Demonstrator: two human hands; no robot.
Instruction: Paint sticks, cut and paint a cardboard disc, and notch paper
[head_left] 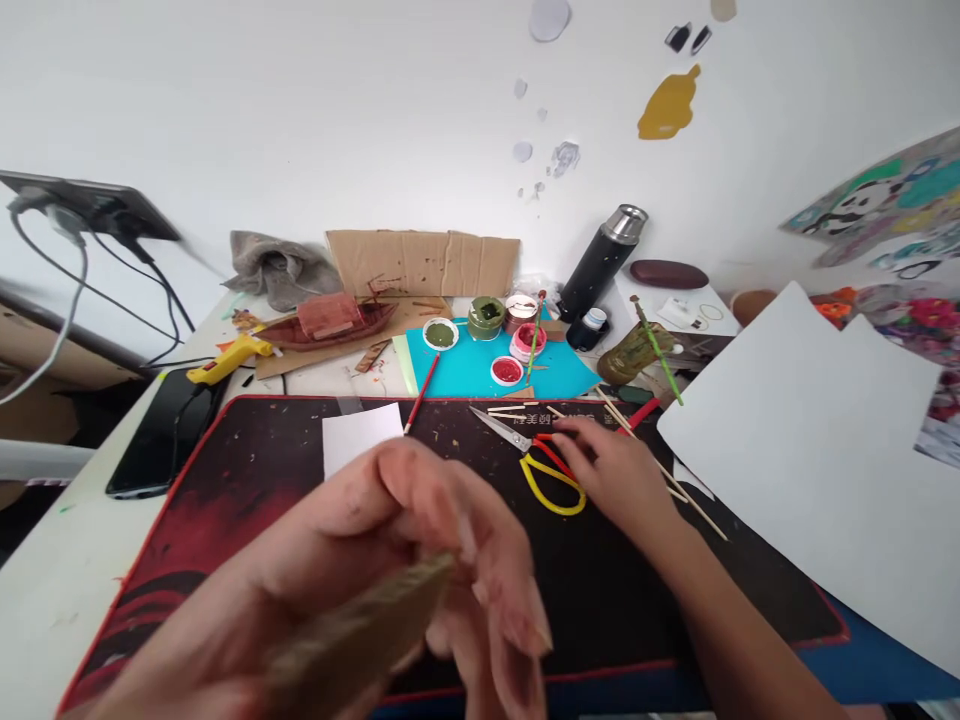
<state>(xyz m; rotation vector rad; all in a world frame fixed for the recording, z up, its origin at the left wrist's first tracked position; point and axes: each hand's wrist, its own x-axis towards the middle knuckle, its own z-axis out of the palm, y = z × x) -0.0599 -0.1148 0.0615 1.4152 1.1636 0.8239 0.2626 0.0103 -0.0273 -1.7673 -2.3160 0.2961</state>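
Observation:
My left hand (420, 520), large and close to the camera, is curled around a flat olive-brown piece (367, 620). The piece is blurred, and its material I cannot make out. Farther back, my right hand (615, 465) rests low over the dark mat, its fingertips on the red-orange handle loop of the scissors (551, 475). Those scissors lie flat with the blades slightly apart, pointing up and left; their other loop is yellow. Thin wooden sticks (697, 505) lie beside and partly under my right hand.
A white paper (360, 435) and a red paintbrush (422, 393) lie behind my left hand. Open paint jars (486, 318) stand on a blue sheet (465, 375). Around them are a model boat (330, 325), yellow glue gun (232, 358), phone (161, 440), black thermos (604, 262) and large white sheet (810, 470).

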